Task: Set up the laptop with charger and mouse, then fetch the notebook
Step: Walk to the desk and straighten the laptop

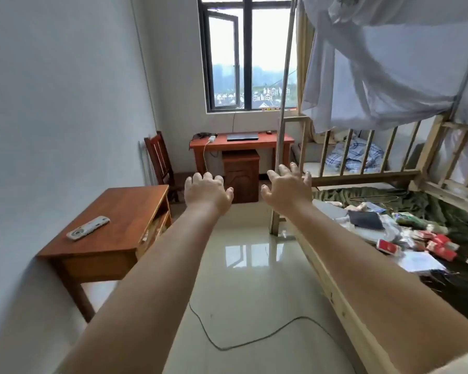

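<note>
Basically nothing done yet: laptop (pixel 242 136) lid down on far desk (pixel 270 145) mid-frame under window, white charger (pixel 212 138) at its left, tiny mouse (pixel 268 132) right; left hand (pixel 206 190) and right hand (pixel 287 188) both spread, empty; notebook not clearly spotted

Small object (pixel 268 132) beside laptop (pixel 242 136): too distant to identify
</note>
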`<state>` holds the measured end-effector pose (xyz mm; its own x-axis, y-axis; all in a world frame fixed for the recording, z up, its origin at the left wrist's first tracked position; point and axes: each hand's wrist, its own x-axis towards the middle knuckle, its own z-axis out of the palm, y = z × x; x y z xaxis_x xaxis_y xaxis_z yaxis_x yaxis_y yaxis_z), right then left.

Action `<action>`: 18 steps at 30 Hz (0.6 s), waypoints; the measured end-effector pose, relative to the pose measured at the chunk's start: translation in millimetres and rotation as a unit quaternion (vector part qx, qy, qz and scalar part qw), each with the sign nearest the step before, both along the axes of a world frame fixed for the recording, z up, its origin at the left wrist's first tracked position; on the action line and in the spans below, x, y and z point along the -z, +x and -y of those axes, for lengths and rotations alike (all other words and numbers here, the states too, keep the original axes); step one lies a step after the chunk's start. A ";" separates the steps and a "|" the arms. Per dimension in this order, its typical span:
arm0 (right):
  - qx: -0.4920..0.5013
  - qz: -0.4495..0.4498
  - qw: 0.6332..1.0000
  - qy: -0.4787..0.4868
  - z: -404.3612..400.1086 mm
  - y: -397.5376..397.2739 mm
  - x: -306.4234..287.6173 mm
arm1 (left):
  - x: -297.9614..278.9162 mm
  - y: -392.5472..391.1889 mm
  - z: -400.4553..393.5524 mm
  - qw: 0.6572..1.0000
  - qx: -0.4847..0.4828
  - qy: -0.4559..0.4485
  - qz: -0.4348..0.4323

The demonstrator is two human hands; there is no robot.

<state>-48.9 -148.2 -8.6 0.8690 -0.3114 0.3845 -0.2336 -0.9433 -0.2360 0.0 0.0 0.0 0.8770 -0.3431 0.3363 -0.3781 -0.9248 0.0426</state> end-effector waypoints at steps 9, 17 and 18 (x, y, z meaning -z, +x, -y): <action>0.004 -0.199 0.979 0.044 37.4 135.2 120.3 | 125.5 135.9 43.3 0.979 -0.018 0.109 -0.174; -0.015 -0.291 0.954 0.063 97.9 297.9 188.5 | 172.2 297.2 104.2 0.957 -0.046 0.112 -0.264; -0.017 -0.301 0.951 0.066 103.4 316.7 191.8 | 175.2 314.9 109.5 0.956 -0.046 0.111 -0.268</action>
<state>267.8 -251.6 -200.4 0.9295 -0.2911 -0.2264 -0.3345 -0.9240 -0.1853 314.9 -109.5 -175.2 0.9327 -0.2671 -0.2423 -0.2737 -0.9618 0.0069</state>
